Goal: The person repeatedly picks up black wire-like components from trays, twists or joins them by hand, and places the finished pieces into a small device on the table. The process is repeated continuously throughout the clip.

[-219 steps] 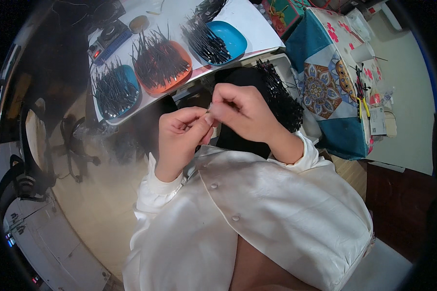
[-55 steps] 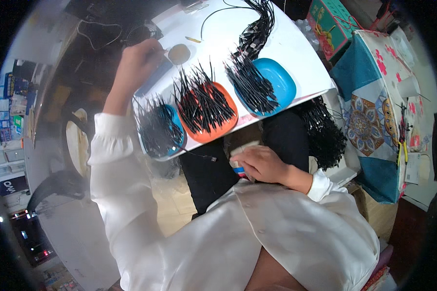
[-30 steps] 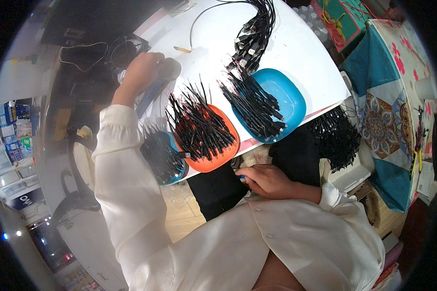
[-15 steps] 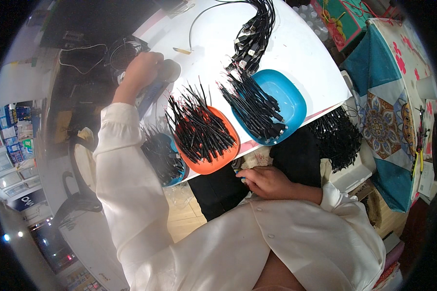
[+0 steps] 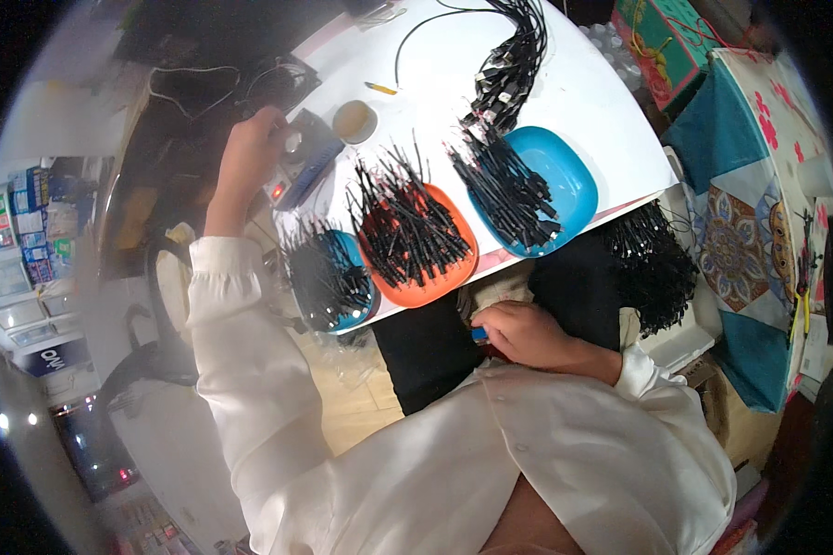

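My left hand is at the far left of the table, its fingers curled beside a grey box-shaped device with a round knob and a red-lit switch. What those fingers hold, if anything, is hidden. In my lap, my right hand is closed on a small blue object, of which only the end shows. An orange tray between the hands holds many short black cables with stripped ends. To its right, a blue tray carries more black cables with connectors.
A smaller blue tray of cables stands at the table's left edge. A round tin and a yellow-handled blade lie behind. Bundled USB cables hang over the far side. More black cables fill a white bin at right.
My left hand has moved from beside the round tin to the left side of the grey device, uncovering both. The view has shifted slightly. My right hand stays in my lap.
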Motion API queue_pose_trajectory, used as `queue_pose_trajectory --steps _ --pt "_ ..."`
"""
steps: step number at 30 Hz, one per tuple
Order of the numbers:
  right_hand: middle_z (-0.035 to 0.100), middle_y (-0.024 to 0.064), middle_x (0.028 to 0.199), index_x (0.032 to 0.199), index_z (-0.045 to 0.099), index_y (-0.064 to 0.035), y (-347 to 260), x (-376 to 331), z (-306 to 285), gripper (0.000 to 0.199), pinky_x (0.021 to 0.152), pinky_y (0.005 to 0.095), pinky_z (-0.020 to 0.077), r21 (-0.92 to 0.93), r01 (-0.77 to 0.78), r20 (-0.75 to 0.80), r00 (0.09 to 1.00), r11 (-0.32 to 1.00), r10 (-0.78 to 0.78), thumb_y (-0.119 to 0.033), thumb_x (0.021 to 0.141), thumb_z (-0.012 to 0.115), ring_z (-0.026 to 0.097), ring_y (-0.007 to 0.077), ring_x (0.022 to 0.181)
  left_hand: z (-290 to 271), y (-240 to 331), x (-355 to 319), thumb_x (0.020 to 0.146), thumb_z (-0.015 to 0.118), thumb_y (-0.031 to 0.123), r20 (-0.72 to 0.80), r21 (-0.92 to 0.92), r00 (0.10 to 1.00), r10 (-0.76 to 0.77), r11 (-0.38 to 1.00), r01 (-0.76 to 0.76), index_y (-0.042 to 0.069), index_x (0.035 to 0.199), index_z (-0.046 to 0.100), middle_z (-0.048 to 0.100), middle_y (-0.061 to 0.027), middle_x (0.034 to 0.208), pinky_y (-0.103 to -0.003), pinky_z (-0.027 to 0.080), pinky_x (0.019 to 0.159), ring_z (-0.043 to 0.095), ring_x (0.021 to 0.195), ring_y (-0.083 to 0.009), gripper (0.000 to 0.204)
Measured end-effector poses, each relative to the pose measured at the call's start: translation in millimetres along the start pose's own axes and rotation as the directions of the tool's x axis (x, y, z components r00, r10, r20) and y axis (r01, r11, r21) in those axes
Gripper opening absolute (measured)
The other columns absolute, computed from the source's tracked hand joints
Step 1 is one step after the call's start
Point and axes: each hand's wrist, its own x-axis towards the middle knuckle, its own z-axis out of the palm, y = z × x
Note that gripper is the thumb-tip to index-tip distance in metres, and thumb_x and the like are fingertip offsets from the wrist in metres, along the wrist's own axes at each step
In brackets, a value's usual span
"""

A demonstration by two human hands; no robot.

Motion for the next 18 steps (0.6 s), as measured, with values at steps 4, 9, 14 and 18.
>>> queue_pose_trajectory --steps 4,9,14,18 --pt "0.066 0.0134 0.088 0.097 0.06 -0.0039 1 0 5 0.013 0.073 0.0411 0.0518 -0.014 0.011 -0.009 1.0 1.0 -0.011 -0.003 0.085 0.054 0.064 0.0318 0.083 -5 -24 -21 0.088 0.06 0.007 0.051 -0.109 0.995 -0.088 0.99 0.093 -0.003 0.087 0.058 0.06 -0.0094 0.063 -0.031 0.043 0.054 0.056 0.054 -0.016 0.009" --pt "0.065 0.0154 0.083 0.096 0.058 -0.0015 2 2 5 0.012 0.067 0.0434 0.0527 -0.053 0.034 0.029 0.999 0.998 -0.032 -0.005 0.084 0.055 0.066 0.0328 0.077 8 -48 -22 0.087 0.061 0.004 0.036 -0.136 0.991 -0.128 0.982 0.132 -0.003 0.087 0.059 0.062 -0.0094 0.065 -0.031 0.046 0.057 0.061 0.058 -0.0153 0.008" --pt "0.065 0.0162 0.084 0.095 0.059 -0.0009 0 4 2 0.012 0.069 0.0431 0.0527 -0.056 0.021 0.057 0.998 0.998 -0.018 -0.005 0.085 0.054 0.066 0.0325 0.078 15 -56 -17 0.086 0.061 0.001 0.043 -0.104 0.992 -0.116 0.987 0.12 -0.004 0.087 0.059 0.063 -0.0107 0.067 -0.03 0.047 0.057 0.061 0.058 -0.0152 0.006" --pt "0.065 0.0166 0.083 0.096 0.061 -0.0019 0 4 1 0.014 0.07 0.0437 0.0524 -0.082 -0.006 0.1 0.995 0.997 0.015 -0.006 0.085 0.054 0.065 0.0332 0.08 21 -58 -14 0.085 0.062 0.0 0.06 -0.109 0.991 -0.123 0.986 0.129 -0.004 0.087 0.058 0.063 -0.0107 0.067 -0.029 0.046 0.056 0.06 0.056 -0.0152 0.006"
